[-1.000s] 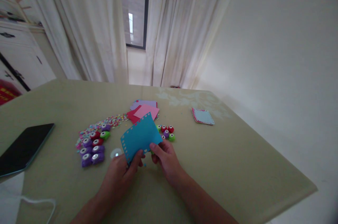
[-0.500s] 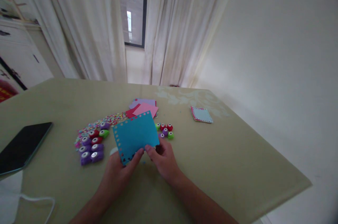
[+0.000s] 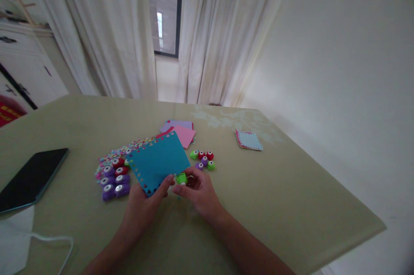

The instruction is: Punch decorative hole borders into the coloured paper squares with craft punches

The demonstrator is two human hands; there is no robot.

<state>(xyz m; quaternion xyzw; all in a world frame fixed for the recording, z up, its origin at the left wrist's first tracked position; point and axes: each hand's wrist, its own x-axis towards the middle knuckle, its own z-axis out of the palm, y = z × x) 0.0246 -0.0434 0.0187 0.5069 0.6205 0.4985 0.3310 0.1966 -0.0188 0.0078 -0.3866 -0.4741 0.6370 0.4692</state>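
Observation:
My left hand (image 3: 142,206) grips a blue card (image 3: 160,162) by its near edge, thumb on top. Small shaped holes run along the card's left and far edges, with a few at the near left corner. Between the thumb and fingers of my right hand (image 3: 200,191) is a small green craft punch (image 3: 181,179), close to the card's near right edge. Whether the punch touches the card I cannot tell. Purple and red punches (image 3: 122,179) stand in a cluster left of the card. Several more punches (image 3: 204,160) in green, red and purple sit beyond my right hand.
Coloured paper confetti (image 3: 111,156) is strewn behind the left cluster. Pink and purple paper sheets (image 3: 183,136) lie farther back. A small stack of edge-punched cards (image 3: 249,140) is at the right. On the left are a black tablet (image 3: 30,178) and a white cable (image 3: 51,238).
The card has shifted slightly left and turned in my left hand. My right hand has come away from the card's edge, and the green punch now shows in its fingers.

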